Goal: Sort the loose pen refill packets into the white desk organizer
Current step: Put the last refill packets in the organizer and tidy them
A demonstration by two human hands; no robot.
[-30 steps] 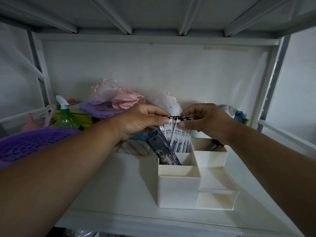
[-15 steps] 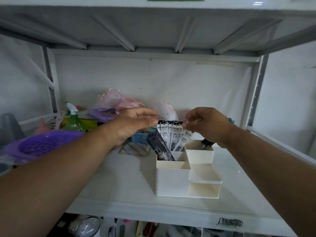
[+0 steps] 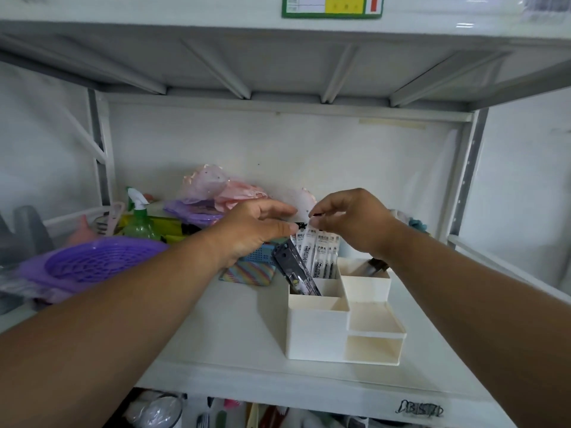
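Pulled back a little since half a second ago, with more of the upper shelf in sight; refill packets point(image 3: 315, 254) now standing straighter in the organizer's rear left compartment, no longer fanned toward the right.

Pinched at their black top edges by the right hand point(image 3: 352, 225), fingertips curled down onto the headers, probably to square the bundle so it drops evenly. Left hand point(image 3: 256, 230) just beside the same edge, fingers extended; thumb at the outermost header, but whether touching it cannot be told.

Directly below both hands: white desk organizer point(image 3: 318, 332), a dark packet point(image 3: 296, 273) leaning in the same compartment in front of the white ones, tilted toward the left hand. Under the right wrist, a rear compartment with some dark item, too hidden to name. Front tiers apparently bare.

Beyond the left hand: blue mesh basket point(image 3: 262, 253), striped pouch point(image 3: 247, 273), purple colander point(image 3: 99, 261), green spray bottle point(image 3: 139, 220), pink tulle point(image 3: 222, 186).
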